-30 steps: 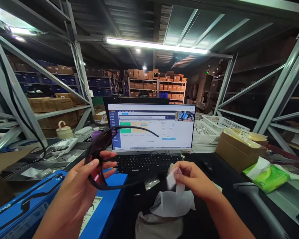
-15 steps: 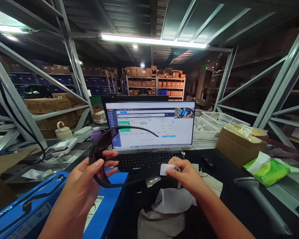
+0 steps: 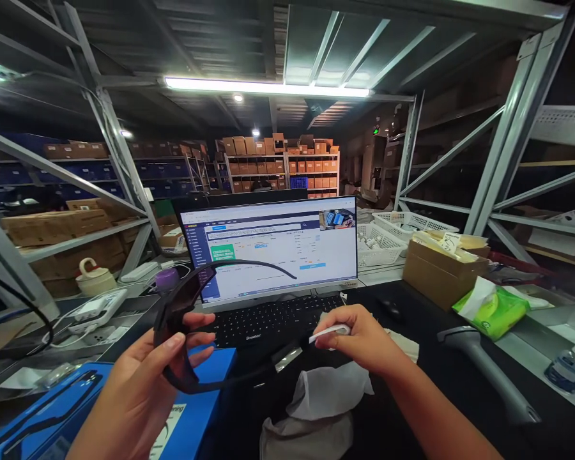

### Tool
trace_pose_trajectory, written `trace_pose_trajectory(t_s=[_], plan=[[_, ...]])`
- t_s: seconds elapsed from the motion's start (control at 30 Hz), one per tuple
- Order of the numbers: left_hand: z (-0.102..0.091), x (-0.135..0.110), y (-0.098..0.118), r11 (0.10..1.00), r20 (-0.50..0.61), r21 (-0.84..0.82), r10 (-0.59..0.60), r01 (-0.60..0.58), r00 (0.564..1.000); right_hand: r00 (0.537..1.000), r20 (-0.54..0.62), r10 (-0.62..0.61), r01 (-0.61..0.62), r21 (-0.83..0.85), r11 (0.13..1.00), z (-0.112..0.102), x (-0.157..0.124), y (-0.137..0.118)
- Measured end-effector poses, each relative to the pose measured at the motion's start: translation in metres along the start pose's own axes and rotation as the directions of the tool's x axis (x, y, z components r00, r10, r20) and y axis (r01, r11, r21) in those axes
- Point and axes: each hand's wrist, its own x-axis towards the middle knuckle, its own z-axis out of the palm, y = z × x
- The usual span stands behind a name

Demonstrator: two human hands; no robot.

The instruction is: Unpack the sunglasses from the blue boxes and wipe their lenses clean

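My left hand (image 3: 146, 377) grips a pair of dark sunglasses (image 3: 184, 300) by the frame, lens tinted purple, one temple arm reaching toward the monitor (image 3: 268, 246). My right hand (image 3: 364, 338) pinches a small white slip (image 3: 329, 331) above a black keyboard (image 3: 273, 319). A crumpled white cloth pouch (image 3: 326, 393) lies below my right hand on the black desk mat. A blue box (image 3: 52, 415) sits under my left hand.
A brown carton (image 3: 436, 275) and a green wipes pack (image 3: 493, 312) lie at right, with a handheld scanner (image 3: 479, 367) nearer me. White baskets (image 3: 393, 236) stand behind the monitor. Grey shelf struts flank both sides. A mouse (image 3: 388, 308) sits by the keyboard.
My right hand has risen from the white cloth and turned the slip flat, edge-on. The view has shifted right. My left hand keeps the sunglasses in place.
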Motion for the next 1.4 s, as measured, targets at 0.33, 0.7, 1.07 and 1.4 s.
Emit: trace_pose_trajectory(t_s=[0.33, 0.7, 1.07, 1.4], plan=[[0.014, -0.014, 0.004, 0.999, -0.029, -0.01, 0.033, -0.033, 0.999, 0.999, 0.04, -0.02, 0.019, 0.045, 0.999, 0.002, 0.001, 0.005], [0.011, -0.014, 0.003, 0.999, -0.018, -0.004, 0.044, -0.044, 0.999, 0.992, 0.023, -0.126, 0.128, -0.228, 0.965, -0.003, 0.004, 0.009], [0.0, -0.003, 0.0, 0.995, -0.002, 0.014, 0.094, -0.094, 0.996, 0.979, -0.202, -0.007, -0.072, -0.379, 0.923, 0.019, 0.022, 0.04], [0.003, -0.003, 0.002, 0.989, -0.021, 0.01, 0.148, -0.148, 0.989, 0.963, -0.144, 0.227, -0.194, 0.211, 0.958, 0.039, 0.036, 0.063]])
